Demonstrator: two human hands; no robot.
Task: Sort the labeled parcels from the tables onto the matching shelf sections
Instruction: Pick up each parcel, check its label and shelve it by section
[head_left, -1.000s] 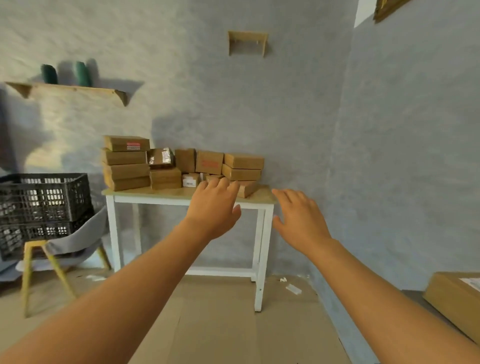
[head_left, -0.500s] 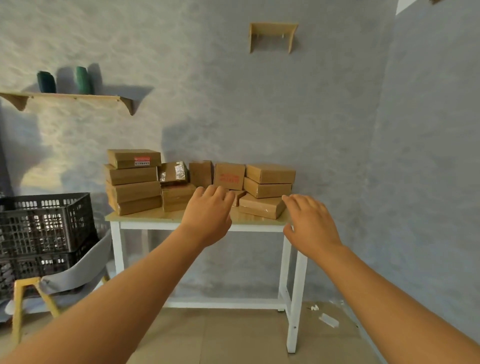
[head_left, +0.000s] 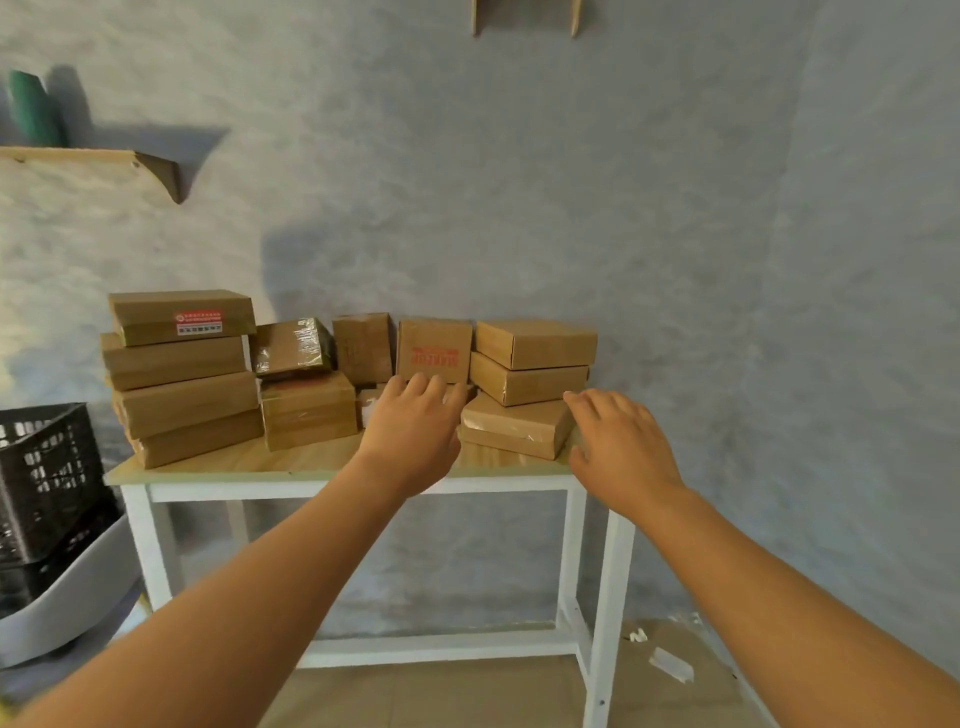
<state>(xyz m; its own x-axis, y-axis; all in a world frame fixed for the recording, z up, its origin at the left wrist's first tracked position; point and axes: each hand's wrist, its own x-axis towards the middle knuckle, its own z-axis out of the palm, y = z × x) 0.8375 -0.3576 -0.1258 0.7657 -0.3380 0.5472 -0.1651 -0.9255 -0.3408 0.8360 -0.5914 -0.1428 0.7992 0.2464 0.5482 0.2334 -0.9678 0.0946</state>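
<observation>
Both hands have come closer to the table since the earlier frames, and the parcels now fill more of the head view.

From the head camera, the left hand reaches forward with fingers straight and slightly spread, grasping nothing; its fingertips lie in front of a small parcel with a white patch, and whether they touch it cannot be told. The right hand is also released, fingers relaxed and spread, hovering just beside the tilted parcel at the table's right end.

All the parcels are plain brown cardboard boxes, standing on the light wooden tabletop with white legs, against the grey wall. At the left, a stack of four flat boxes lies with long sides running left to right; the top one carries a red and white label on its front edge. Next to it a taped box lies flat, with a shiny wrapped parcel leaning on top, tilted. Behind the left hand two boxes stand upright on edge: a plain one and one with red print facing the camera. To the right, two flat boxes are stacked askew, resting on the tilted parcel, whose long axis runs left to right, its left end raised.

A black crate sits at the left edge on a grey chair. A wooden wall shelf holds a green object.
</observation>
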